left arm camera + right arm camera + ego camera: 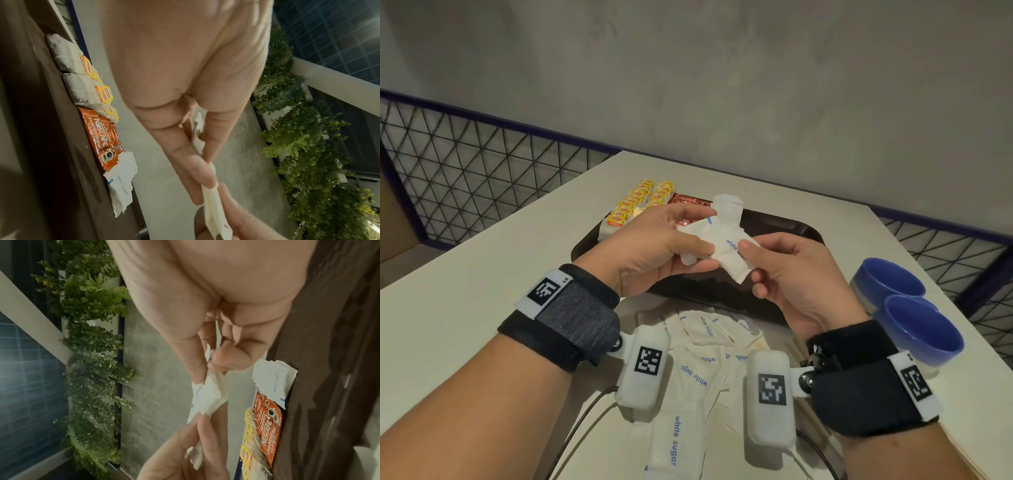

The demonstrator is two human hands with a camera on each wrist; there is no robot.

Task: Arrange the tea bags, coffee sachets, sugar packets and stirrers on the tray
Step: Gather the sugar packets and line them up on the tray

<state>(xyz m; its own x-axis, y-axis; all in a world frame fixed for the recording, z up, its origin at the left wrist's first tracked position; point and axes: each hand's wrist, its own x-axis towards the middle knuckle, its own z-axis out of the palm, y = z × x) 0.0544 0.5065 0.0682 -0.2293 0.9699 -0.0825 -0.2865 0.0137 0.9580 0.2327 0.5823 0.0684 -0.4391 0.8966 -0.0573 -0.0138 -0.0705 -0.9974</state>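
Head view: sugar packets (726, 236), a small fanned bunch, pinched between left hand (654, 246) and right hand (791, 274) above the dark tray (804, 229); likely light, limp paper, best held by the flat faces. Left wrist view: thumb and fingers (197, 164) clamp the bunch. Right wrist view: same pinch, packets bending.

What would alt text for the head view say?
Both hands, left hand and right hand, pinch a small bunch of white sugar packets above a dark tray holding tea bags and coffee sachets. More loose sugar packets lie on the table nearer the person.
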